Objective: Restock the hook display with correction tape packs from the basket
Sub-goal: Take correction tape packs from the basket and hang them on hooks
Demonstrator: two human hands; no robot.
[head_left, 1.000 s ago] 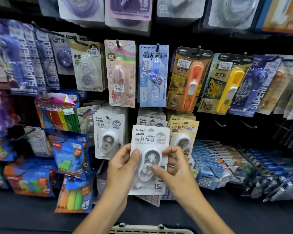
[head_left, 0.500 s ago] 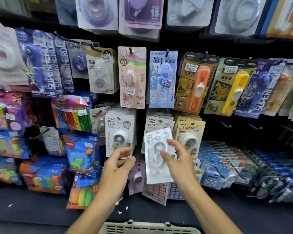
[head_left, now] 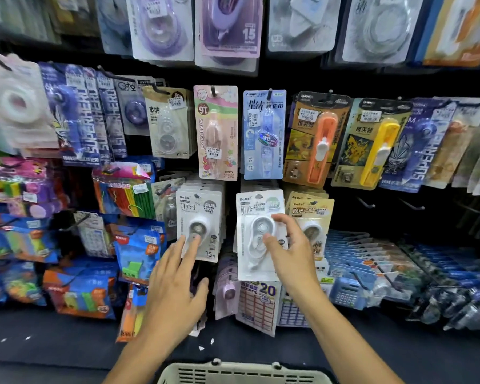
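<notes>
Right hand (head_left: 291,253) pinching the correction tape pack (head_left: 257,234) at its clear blister, thumb low on the bubble, fingertips at the bubble's upper right edge; grip closed only as far as that pinch. Pack held up against the middle column of the hook display (head_left: 366,202), top edge level with the neighbouring packs; cannot tell whether the hang hole is already over the prong. Left hand (head_left: 178,289) flat and relaxed, straight fingers touching the lower edge of the grey pack (head_left: 198,223) hanging one column over, holding nothing. Probably very light: thin card backing, hollow plastic shell, small dispenser inside. Card likely to flex or crease if squeezed at a corner; blister glossy, somewhat slippery and liable to dent under hard pressure. Best held at the blister rim, as now, or by both side edges near the top to steer the hole onto the prong. Basket (head_left: 244,372) rim showing at the bottom edge, contents out of sight.
</notes>
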